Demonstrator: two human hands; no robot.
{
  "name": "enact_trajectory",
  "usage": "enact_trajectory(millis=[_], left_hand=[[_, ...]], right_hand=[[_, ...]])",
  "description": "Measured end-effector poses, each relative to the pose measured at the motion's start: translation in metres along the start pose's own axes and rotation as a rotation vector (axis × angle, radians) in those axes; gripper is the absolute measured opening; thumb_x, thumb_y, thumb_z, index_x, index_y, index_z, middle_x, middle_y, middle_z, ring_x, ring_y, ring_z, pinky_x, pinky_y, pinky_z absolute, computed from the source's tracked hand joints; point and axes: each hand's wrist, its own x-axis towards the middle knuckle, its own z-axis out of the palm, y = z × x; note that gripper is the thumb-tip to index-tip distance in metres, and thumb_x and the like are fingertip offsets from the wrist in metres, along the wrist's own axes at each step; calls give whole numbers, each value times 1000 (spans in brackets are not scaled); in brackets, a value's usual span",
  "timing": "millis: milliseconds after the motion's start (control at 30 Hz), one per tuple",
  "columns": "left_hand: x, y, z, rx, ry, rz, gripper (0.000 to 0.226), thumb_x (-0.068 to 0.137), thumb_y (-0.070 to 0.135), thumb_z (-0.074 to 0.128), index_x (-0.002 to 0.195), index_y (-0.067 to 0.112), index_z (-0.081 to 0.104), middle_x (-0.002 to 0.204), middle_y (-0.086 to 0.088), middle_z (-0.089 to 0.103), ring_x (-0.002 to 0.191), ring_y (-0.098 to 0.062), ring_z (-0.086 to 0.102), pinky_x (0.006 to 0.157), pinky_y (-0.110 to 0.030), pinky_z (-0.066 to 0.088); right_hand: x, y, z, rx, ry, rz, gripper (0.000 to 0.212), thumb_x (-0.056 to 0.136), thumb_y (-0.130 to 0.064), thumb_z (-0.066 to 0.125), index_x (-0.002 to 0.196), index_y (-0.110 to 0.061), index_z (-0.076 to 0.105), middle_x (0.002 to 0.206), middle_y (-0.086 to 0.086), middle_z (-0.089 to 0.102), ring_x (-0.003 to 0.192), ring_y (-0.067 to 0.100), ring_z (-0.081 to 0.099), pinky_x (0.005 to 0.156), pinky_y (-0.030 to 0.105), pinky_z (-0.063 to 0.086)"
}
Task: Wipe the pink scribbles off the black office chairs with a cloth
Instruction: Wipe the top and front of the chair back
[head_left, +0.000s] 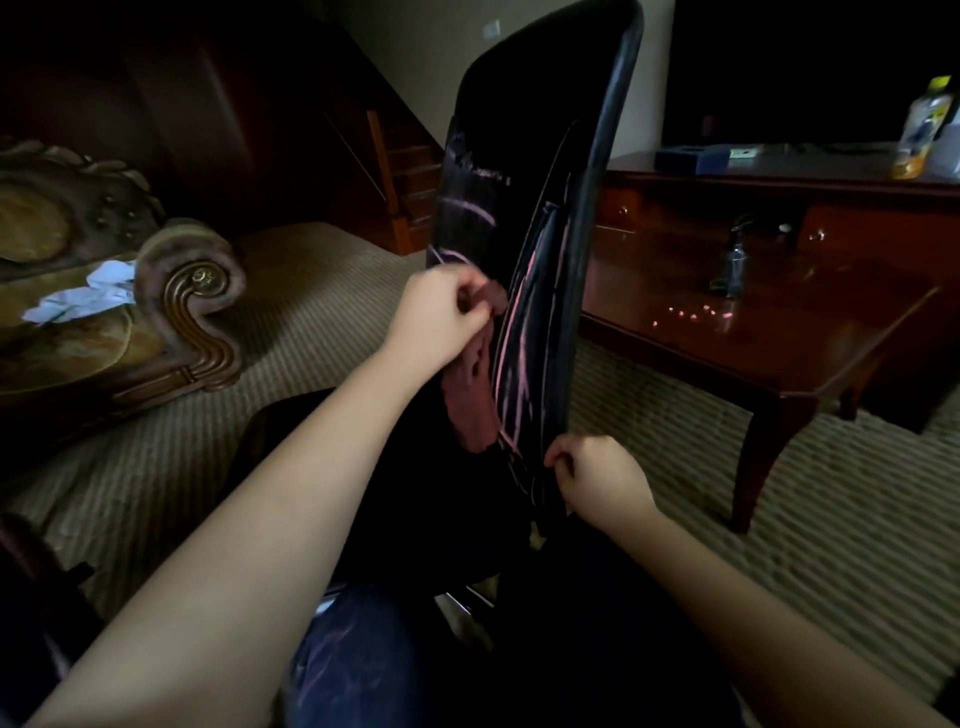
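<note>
A black office chair back (524, 119) stands upright in front of me, with its seat (332, 441) in shadow below. Pink scribbles (519, 343) run in long lines down the lower right of the back, and a fainter curved one sits higher up. My left hand (441, 317) grips a dull reddish cloth (475, 395) against the chair back, just left of the pink lines; the cloth hangs down below the hand. My right hand (597, 478) pinches the lower right edge of the chair back.
A carved sofa (104, 312) with crumpled white tissues (83, 296) stands at the left. A dark wooden coffee table (769, 332) with a small bottle (732, 265) sits right of the chair. Behind it a wooden cabinet (779, 202) bears a drink bottle (924, 130). Striped carpet (322, 291) covers the floor.
</note>
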Motion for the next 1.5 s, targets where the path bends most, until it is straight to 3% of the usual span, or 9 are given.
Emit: enact_trajectory(millis=[100, 233, 467, 700, 967, 1133, 1267, 1500], left_hand=[[34, 24, -13, 10, 102, 109, 15, 77, 12, 64, 91, 9, 70, 91, -4, 71, 85, -20, 65, 78, -27, 44], [29, 26, -1, -3, 176, 115, 17, 77, 11, 63, 93, 7, 69, 93, -6, 69, 85, -18, 62, 78, -23, 42], [-46, -21, 29, 2, 47, -67, 17, 77, 9, 68, 94, 9, 70, 91, -3, 67, 83, -21, 64, 76, -19, 40], [-13, -1, 16, -23, 134, 20, 14, 76, 12, 66, 90, 11, 70, 87, -2, 68, 78, -13, 60, 76, -24, 45], [-76, -28, 44, 24, 1, -148, 14, 75, 12, 70, 88, 13, 72, 86, -4, 70, 79, -25, 66, 73, -32, 49], [-39, -11, 26, 24, 114, -122, 17, 78, 17, 68, 94, 13, 72, 89, -2, 71, 82, -20, 66, 79, -29, 46], [-60, -13, 42, -40, 175, -156, 19, 75, 9, 69, 94, 7, 71, 92, -8, 71, 85, -24, 66, 81, -25, 43], [-104, -33, 62, 72, -40, -201, 16, 72, 14, 72, 88, 11, 71, 87, -6, 71, 82, -28, 67, 80, -43, 52]], right_hand=[[-1, -1, 1, 11, 11, 1, 23, 86, -15, 50, 92, -24, 71, 86, 1, 71, 79, 21, 66, 65, 29, 47], [-1, 2, -1, 16, 17, 14, 24, 86, -13, 51, 92, -23, 71, 84, 1, 71, 75, 19, 64, 58, 24, 37], [3, 1, 4, 1, 4, -2, 23, 86, -14, 51, 92, -25, 70, 86, 0, 71, 76, 18, 65, 61, 26, 45], [1, -4, 6, -29, -10, -23, 24, 88, -16, 49, 96, -25, 70, 89, 1, 71, 81, 21, 65, 61, 24, 41], [2, -2, 4, -29, -25, -15, 24, 89, -16, 49, 95, -25, 70, 87, 1, 70, 77, 19, 64, 63, 27, 46], [2, -3, 6, -39, -8, -26, 24, 89, -16, 49, 94, -25, 70, 86, 1, 70, 77, 20, 65, 60, 24, 41], [1, 1, 6, -36, 5, -17, 23, 88, -16, 50, 94, -25, 70, 85, 2, 70, 75, 20, 65, 60, 26, 44], [-1, 1, 5, -36, -7, -24, 22, 88, -17, 49, 94, -25, 69, 85, 1, 70, 76, 20, 64, 61, 28, 47]])
